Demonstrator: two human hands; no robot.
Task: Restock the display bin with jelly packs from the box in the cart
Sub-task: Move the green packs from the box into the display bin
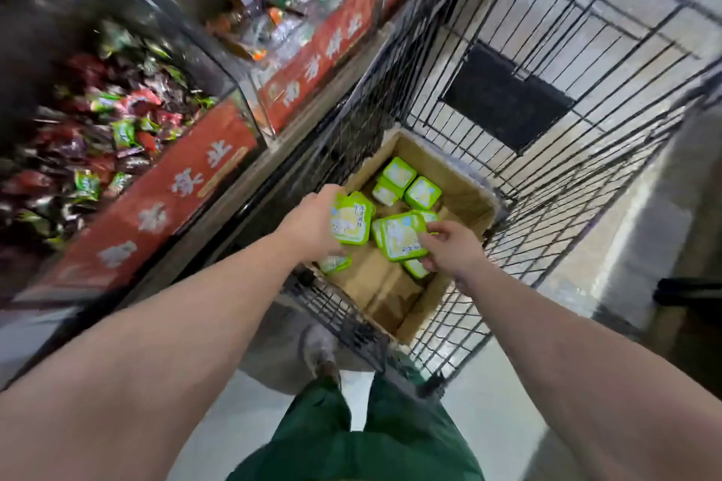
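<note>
We see an open brown cardboard box (461, 203) sitting in the near corner of a black wire shopping cart (566, 90). Inside it lie scattered bright green square jelly packs (422, 192) with pale printed lids, some flat, some tilted; several cluster at the far end, while one (336, 264) rests by the near left wall. To our left stands a clear-walled display bin (218, 152) with a red front label, heaped with mixed wrapped sweets.

A shop: wire cart (547, 98) beside bulk sweet bins (117, 137) with red signs (156, 207).
</note>
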